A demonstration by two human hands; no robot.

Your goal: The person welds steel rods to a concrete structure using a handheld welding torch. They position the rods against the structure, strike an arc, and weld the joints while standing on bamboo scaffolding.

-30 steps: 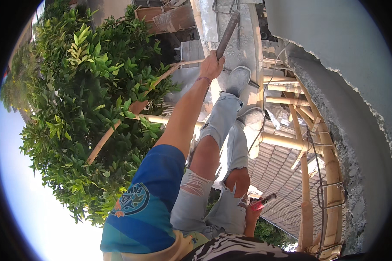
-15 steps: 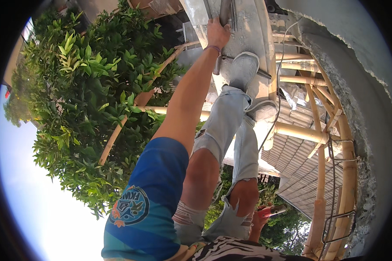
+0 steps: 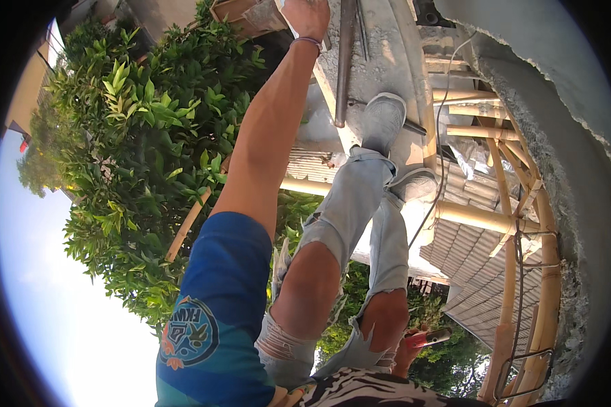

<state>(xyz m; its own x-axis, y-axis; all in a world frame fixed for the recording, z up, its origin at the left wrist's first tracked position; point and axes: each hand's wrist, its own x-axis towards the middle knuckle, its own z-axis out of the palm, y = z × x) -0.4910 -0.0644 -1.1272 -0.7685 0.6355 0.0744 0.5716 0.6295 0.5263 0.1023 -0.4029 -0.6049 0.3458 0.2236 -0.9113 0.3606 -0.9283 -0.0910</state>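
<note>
My left arm stretches forward, with my left hand [image 3: 307,17] at the top edge of the picture, beside a pale edge of the dusty platform. Its fingers are mostly cut off, so any grip is hidden. Right of it, a grey metal pipe [image 3: 345,68] lies on the dusty platform [image 3: 383,51], apart from the hand. Low in the picture, beside my knee, my right hand [image 3: 404,354] is closed round a red-handled tool [image 3: 431,337] with a shiny metal end; its exact kind does not show.
My dusty shoes [image 3: 385,122] stand on the platform. Bamboo scaffolding [image 3: 485,217] and a dark cable [image 3: 441,149] run on the right, beside a rough cement wall [image 3: 550,136]. Tiled roofing [image 3: 472,271] lies below. A leafy tree [image 3: 142,149] fills the left.
My left hand has come off the metal pipe and moved left and farther forward, partly out of the picture. The right hand keeps the red-handled tool at almost the same place.
</note>
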